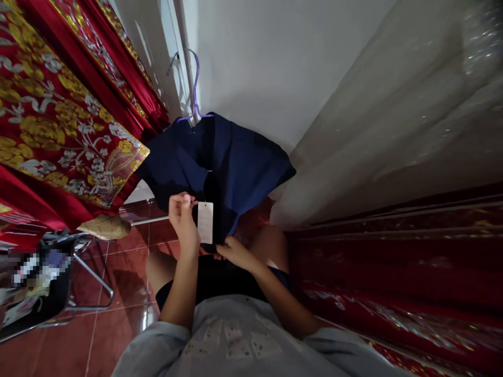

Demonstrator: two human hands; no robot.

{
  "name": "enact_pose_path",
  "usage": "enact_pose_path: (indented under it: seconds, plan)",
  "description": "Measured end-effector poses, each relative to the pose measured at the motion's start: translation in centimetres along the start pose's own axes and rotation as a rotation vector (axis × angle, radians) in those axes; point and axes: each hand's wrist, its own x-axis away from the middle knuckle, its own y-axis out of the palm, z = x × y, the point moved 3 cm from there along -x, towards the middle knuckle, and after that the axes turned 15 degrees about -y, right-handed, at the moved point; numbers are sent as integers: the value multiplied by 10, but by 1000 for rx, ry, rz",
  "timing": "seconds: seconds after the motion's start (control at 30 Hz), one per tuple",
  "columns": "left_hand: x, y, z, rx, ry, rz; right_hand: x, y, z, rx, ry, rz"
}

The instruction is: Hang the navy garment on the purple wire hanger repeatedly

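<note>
Pinched with left hand [184, 217] beside tag [205, 224], hold unclear | gripped cloth [251, 162] with right hand [238, 253] | needed only light tension

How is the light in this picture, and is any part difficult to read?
Head view: dim, with glare on the glossy red floor tiles; head view: the dark-blue fabric garment looks nearly black in the middle; head view: any print on the white rectangular paper tag is unreadable.

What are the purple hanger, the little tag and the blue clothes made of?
Purple hanger: perhaps plastic-coated wire; it's thin, smoothly bent and slightly shiny.
Tag: probably card; matt, pale, flat, with a hole.
Blue garment: cloth; matt, in soft folds, fibre unclear.
</note>
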Motion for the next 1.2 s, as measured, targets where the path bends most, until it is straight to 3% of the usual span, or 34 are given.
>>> enact_pose_path:
  seconds: [0.1, 0.23, 0.33, 0.4, 0.47, 0.57, 0.7, 0.8, 0.9, 1.0, 1.2]
  plan:
    - [1, -8, -7, -239, -112, -185, 3, 2, -1, -51, 14, 26]
    - [25, -18, -7, -492, -323, -491, 0, -7, -6, -30, -9, 85]
    - [45, -17, -1, -549, -316, -616, -3, -10, -12, -11, -71, 56]
    - [49, -20, -1, -542, -239, -562, -5, -9, -15, 49, -88, 32]
    - [43, -31, -8, -520, -166, -431, -5, -7, -15, 102, -71, 18]
    - [30, -54, -35, -546, -160, -318, -5, -8, -9, 86, -25, 90]
    - [27, -66, -82, -702, -211, -443, -9, -18, 0, 25, 11, 248]
    - [33, -60, -99, -721, -100, -473, -12, -25, 1, 21, 5, 234]
    - [35, -52, -102, -734, 8, -433, -14, -28, -4, -5, -8, 231]
    - [34, -47, -99, -733, 72, -411, -13, -27, -11, -116, -36, 325]
    - [34, -48, -100, -720, 61, -370, -11, -17, -14, -326, -132, 400]
